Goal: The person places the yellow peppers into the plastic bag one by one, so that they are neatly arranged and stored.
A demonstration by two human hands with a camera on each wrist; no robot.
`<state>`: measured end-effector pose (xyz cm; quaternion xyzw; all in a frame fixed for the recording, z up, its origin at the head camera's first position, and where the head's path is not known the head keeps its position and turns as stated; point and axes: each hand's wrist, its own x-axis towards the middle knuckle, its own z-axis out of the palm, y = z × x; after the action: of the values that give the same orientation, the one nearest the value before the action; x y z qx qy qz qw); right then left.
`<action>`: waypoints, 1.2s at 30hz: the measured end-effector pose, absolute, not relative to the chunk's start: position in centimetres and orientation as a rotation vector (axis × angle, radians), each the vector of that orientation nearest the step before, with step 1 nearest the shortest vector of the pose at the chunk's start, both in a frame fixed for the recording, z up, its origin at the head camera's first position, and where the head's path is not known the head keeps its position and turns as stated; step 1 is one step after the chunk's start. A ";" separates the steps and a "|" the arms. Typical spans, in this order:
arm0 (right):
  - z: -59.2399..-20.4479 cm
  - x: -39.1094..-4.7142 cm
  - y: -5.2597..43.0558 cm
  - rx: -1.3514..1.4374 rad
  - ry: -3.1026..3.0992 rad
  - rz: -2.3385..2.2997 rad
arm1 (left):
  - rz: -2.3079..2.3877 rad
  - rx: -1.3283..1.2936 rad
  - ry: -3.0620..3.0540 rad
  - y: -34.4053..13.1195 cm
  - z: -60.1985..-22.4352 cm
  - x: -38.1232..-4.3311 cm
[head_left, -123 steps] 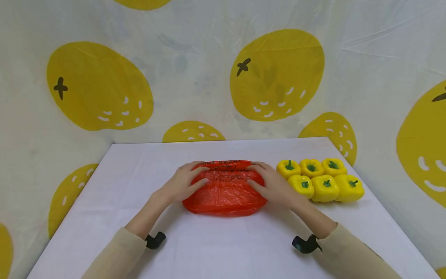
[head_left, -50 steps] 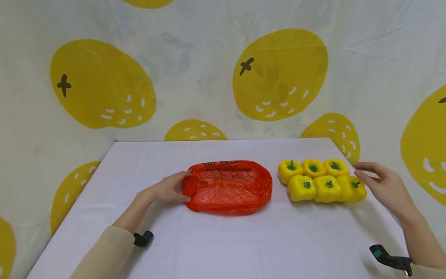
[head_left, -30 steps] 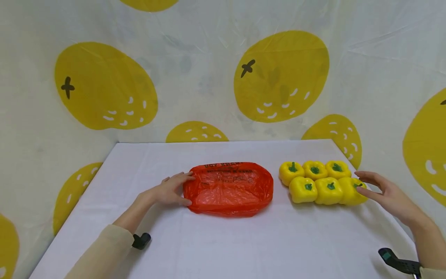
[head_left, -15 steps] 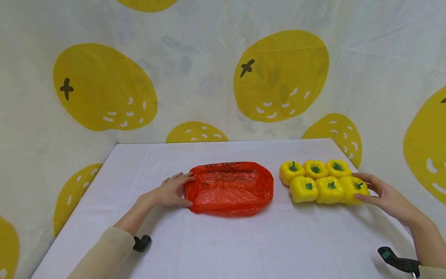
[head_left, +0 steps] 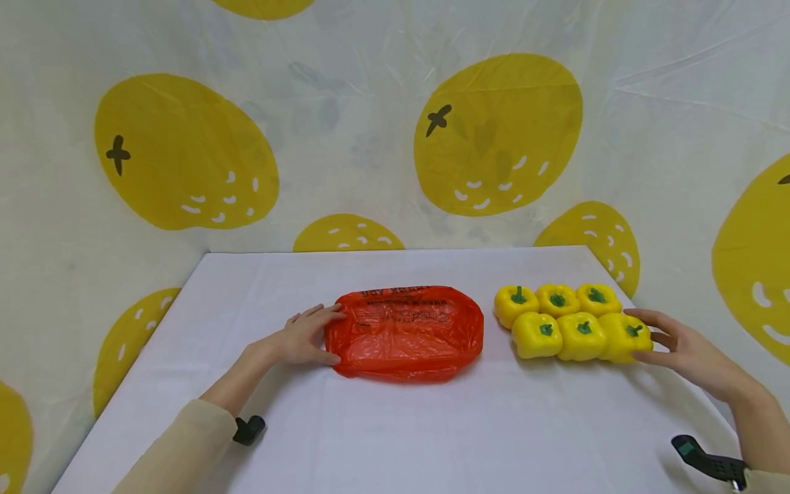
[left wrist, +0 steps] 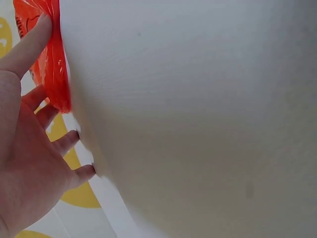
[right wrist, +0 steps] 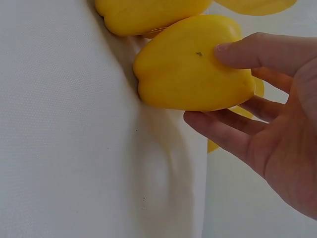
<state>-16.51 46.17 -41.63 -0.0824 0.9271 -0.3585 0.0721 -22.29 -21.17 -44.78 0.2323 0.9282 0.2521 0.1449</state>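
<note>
In the head view a red plastic bag with dark lettering lies bunched in an oval mid-table. My left hand is at its left end, fingers spread, with fingertips and thumb touching the plastic. Right of the bag, yellow bell peppers with green stems stand in two rows of three. My right hand is round the outer end of the front-right bell pepper. The right wrist view shows the thumb on one side of that bell pepper and fingers along the other.
A white cloth covers the table. Behind it hangs a pale curtain printed with large yellow fruit. The table's right edge runs under my right forearm. Each wrist carries a small black device.
Both hands were on the bag at first. The right hand left it, crossed to the right of the bell peppers, then came down round the front-right one. The left hand slid to the bag's left end.
</note>
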 end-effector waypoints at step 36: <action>-36.0 -15.8 46.0 -0.110 2.965 -1.004 | 0.711 0.720 2.708 -21.1 -44.8 -22.6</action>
<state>-15.79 45.99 -36.03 -0.0350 0.9466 -0.3206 0.0048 -22.64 -21.10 -44.75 0.2471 0.9294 0.2440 0.1249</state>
